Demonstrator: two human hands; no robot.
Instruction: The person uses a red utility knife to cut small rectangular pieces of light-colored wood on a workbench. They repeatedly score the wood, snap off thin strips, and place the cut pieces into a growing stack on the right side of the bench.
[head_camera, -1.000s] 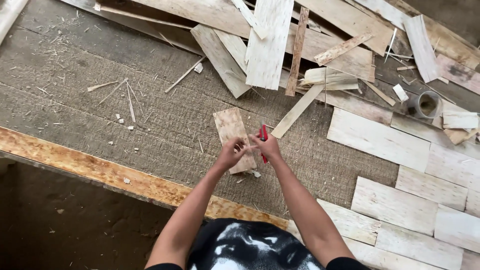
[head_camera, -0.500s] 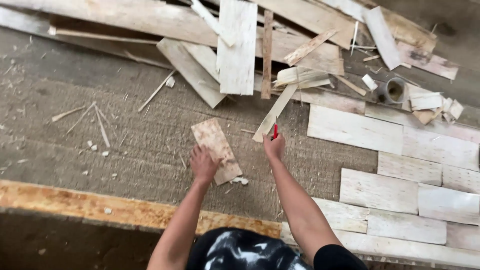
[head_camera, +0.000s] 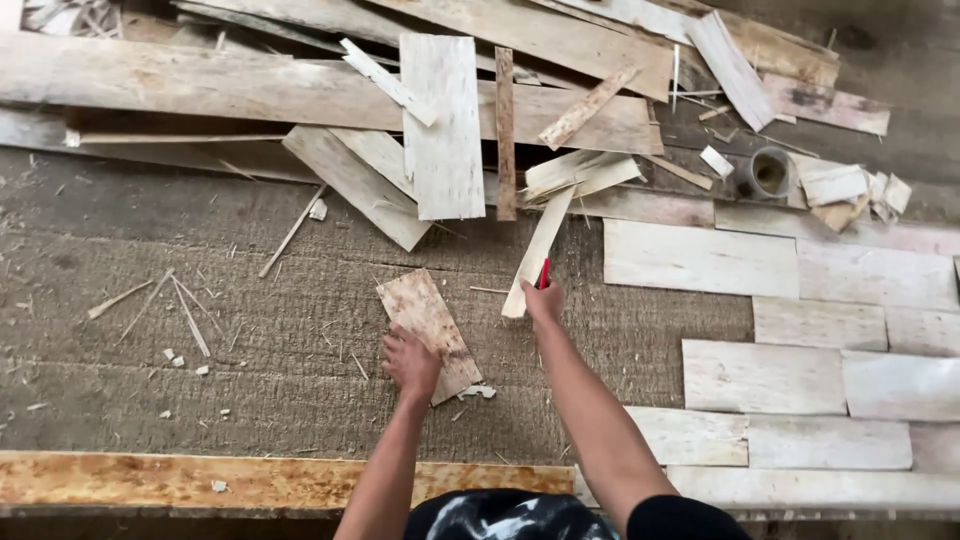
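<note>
The left hand (head_camera: 410, 362) lies flat on the near end of a small, brown-mottled rectangular sheet of thin wood veneer (head_camera: 428, 330), fingers spread and pressing it down against the coarse grey woven mat (head_camera: 240, 340) that covers the table; that grip is a press and not a pinch. The right hand (head_camera: 543, 298) is closed around a slim red-handled tool (head_camera: 544, 272), its working end too small to make out, and it sits just beside the near end of a long, pale, narrow veneer strip (head_camera: 540, 250) that runs away toward the heap of offcuts. The mottled sheet lies at an angle in the middle of the mat, well apart from the tidy rows of pale rectangular veneer pieces (head_camera: 760, 375) on the right. By its look, that sheet is light and thin, stiff across the grain yet likely to split or chip along it, with splintery edges. Flat palm pressure suits it on the rough mat; for lifting, a hold on the long edges near the middle seems safest, since the corners look brittle. A grey tape roll (head_camera: 770, 172) sits far off among the scraps.
</note>
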